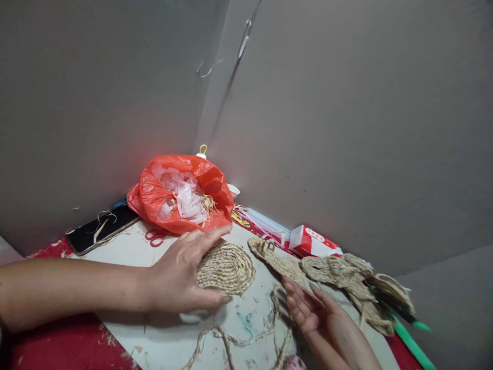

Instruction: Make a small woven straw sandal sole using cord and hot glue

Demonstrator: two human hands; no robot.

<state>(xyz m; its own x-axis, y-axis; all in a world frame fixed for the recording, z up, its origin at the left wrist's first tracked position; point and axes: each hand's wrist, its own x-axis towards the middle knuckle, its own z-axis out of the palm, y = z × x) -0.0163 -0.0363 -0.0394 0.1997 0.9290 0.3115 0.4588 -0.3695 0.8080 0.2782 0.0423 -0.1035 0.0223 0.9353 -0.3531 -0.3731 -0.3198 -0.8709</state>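
Note:
My left hand (192, 272) grips the left side of an oval coil of braided straw (227, 268), thumb along its near edge and fingers behind it. The coil is tilted up, so its spiral rows face me. To the right, my right hand (323, 324) is open and holds nothing, palm turned up and fingers stretched out. A loose braided straw cord (239, 341) winds over the white board (154, 339) below the coil and passes close beside my right fingers. Just beyond those fingers lies a flat woven straw sole (277, 259).
An orange-red plastic bag (157, 200) with white plastic and straw scraps stands at the back. Red-handled scissors (155, 237) and a phone (103, 228) lie left of it. A red and white box (314, 241), more woven straw pieces (335, 270) and a green-handled tool (412, 341) lie right. Grey walls enclose the back.

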